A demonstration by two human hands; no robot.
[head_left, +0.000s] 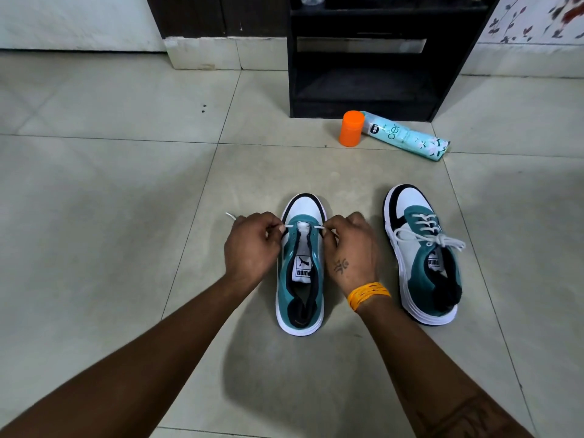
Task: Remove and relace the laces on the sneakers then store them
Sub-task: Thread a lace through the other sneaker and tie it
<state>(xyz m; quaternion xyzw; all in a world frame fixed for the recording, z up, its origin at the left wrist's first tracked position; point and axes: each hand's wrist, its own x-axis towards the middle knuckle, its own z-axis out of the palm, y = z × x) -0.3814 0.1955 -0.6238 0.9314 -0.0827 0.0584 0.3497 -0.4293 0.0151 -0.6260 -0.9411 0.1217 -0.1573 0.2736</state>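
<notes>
Two teal-and-white sneakers stand on the tiled floor. The near sneaker sits between the hands, toe pointing away. Its white lace crosses only the lowest eyelets. The left hand pinches one lace end at the shoe's left edge; the right hand pinches the other at its right edge. The second sneaker, fully laced and tied, stands apart to the right. A spray can lies near a black shelf unit.

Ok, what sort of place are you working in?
Probably a room at home, on a tiled floor. A dark wooden shelf unit stands ahead, with a spray can lying before it.
</notes>
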